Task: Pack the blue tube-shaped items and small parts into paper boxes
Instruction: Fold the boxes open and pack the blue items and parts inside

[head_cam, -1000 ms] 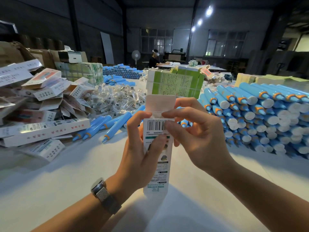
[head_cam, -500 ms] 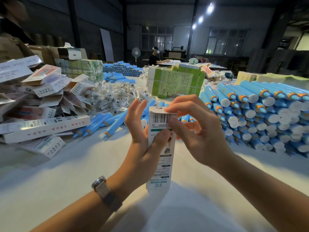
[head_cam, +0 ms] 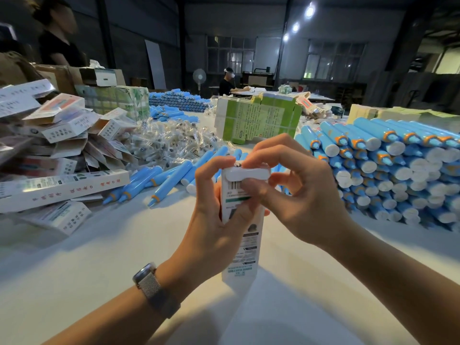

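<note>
So the tall white printed paper box (head_cam: pixel 242 235) stands upright on the white tabletop (head_cam: pixel 74 270), left hand (head_cam: pixel 214 220) wrapped around its middle. Right hand (head_cam: pixel 296 195) pinches the top flap closed, thumb on the barcode. Stacked blue tubes (head_cam: pixel 388 165) sit just right.

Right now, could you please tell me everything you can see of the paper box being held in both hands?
The paper box is a slim white carton printed with a barcode, a green band and small text. It stands roughly upright, its bottom end at the white table. The left hand grips its side; the right hand pinches the top, pressing the white end flap down, almost closed.
</note>
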`<state>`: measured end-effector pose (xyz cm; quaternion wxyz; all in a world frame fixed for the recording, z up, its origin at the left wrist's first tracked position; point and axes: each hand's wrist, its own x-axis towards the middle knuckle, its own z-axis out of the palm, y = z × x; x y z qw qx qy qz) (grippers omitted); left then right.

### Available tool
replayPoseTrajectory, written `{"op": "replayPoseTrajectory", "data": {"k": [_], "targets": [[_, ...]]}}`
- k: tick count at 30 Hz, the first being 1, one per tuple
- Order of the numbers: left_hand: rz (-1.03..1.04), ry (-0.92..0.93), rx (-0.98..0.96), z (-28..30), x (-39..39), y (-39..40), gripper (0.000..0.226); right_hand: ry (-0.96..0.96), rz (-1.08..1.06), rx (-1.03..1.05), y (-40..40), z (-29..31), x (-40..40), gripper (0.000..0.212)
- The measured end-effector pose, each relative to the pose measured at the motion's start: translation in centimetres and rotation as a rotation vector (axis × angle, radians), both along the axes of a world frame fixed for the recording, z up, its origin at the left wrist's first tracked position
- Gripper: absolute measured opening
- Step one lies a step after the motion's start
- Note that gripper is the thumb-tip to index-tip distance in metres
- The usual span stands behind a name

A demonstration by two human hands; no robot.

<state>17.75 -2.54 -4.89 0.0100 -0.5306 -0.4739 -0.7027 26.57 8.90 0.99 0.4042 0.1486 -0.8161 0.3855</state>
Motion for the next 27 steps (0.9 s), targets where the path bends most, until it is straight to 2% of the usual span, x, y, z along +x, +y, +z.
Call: {"op": "replayPoseTrajectory", "data": {"k": [4, 10, 14, 17, 20, 24, 27], "targets": [[-0.022, -0.025, -0.011, 0.3, 0.0, -0.1, 0.063, -0.041, 0.025, -0.066, 0.1, 0.2, -0.1, 0.018], [-0.087, -0.065, -0.016, 0.3, -0.1, 0.2, 0.069, -0.069, 0.085, -0.208, -0.5, 0.7, 0.0, 0.013], [-0.118, -0.074, 0.038, 0.2, 0.1, 0.8, 0.076, -0.053, 0.040, -0.141, -0.7, 0.5, 0.1, 0.008], [-0.064, -0.086, 0.046, -0.1, -0.1, 1.2, 0.083, -0.067, 0.039, -0.086, -0.4, 0.8, 0.2, 0.009], [-0.038, -0.068, 0.048, -0.1, -0.2, 1.3, 0.078, -0.075, 0.011, -0.019, -0.1, 1.0, 0.2, 0.011], [-0.003, -0.067, 0.030, -0.1, -0.2, 1.2, 0.075, 0.022, -0.079, 0.084, -0.1, 0.9, 0.0, 0.011], [0.006, -0.052, 0.011, -0.1, -0.1, 1.0, 0.082, 0.059, -0.109, 0.111, -0.3, 0.7, 0.0, 0.009]]}}
